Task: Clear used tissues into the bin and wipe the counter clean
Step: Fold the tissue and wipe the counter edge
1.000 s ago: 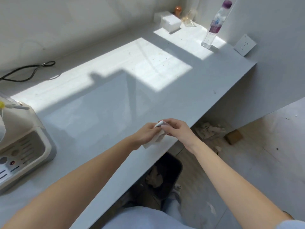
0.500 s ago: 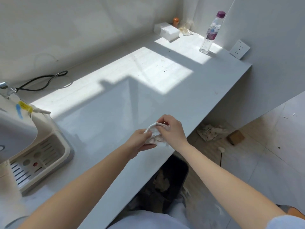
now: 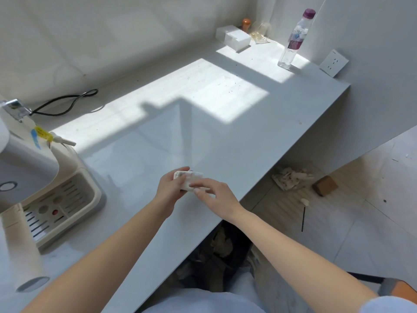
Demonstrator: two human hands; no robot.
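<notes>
Under the counter (image 3: 225, 143), bin (image 3: 240, 232) with crumpled tissues (image 3: 222, 243), left hand (image 3: 168, 190) gripping tissue (image 3: 187, 179)

water bottle (image 3: 294, 39) upright near wall socket (image 3: 333, 63); white box (image 3: 233, 38) far corner; black cable (image 3: 65, 103) by dispenser (image 3: 67, 193).

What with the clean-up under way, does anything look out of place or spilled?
Yes. A heap of crumpled scraps lies on the floor under the far end of the counter, beside a small brown block, not in the dark bin. Dark specks dot the sunlit counter.
</notes>
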